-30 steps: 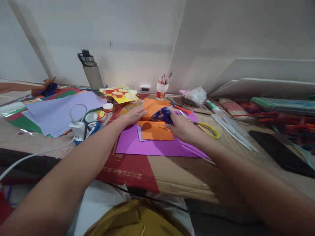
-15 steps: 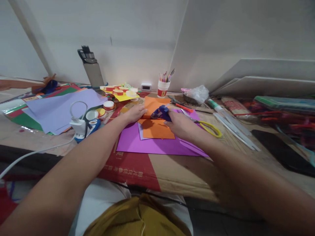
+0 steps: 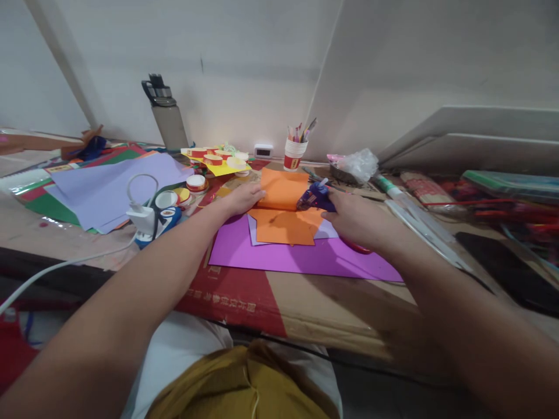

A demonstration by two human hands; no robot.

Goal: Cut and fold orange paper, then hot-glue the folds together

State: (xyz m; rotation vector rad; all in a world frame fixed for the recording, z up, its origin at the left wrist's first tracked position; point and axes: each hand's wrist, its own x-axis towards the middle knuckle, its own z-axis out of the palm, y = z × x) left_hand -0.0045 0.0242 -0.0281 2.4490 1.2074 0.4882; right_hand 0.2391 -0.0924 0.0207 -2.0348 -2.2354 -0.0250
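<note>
Right, here we are at the middle of the cardboard (image 3: 314, 311), where the orange paper (image 3: 283, 227) lies on a pale lilac piece (image 3: 329, 231), both on top of a broad purple sheet (image 3: 262, 256). The paper's far part seems to rise from a crease running across it. Over on its left edge comes the left hand (image 3: 244, 199), fingers lying close together, tips touching the paper beside that crease; whether the thumb is pinching, I cannot tell. And on the other side, the right hand (image 3: 356, 218) has its fingers wrapped round a blue glue gun (image 3: 318, 198), nose pointing left, right down by the crease; actual contact is too small to call. A red curved piece (image 3: 360, 248) peeks out under that hand. Looking beyond, a paper cup (image 3: 294, 157) full of pens stands by the wall, with a small white clock-like box (image 3: 263, 151) just left of it. Further left, a yellow sheet (image 3: 222, 169) carries several red-and-white rings, and a grey bottle (image 3: 169, 125) stands behind. Far right, there's a black phone (image 3: 506, 270), lying flat.
</note>
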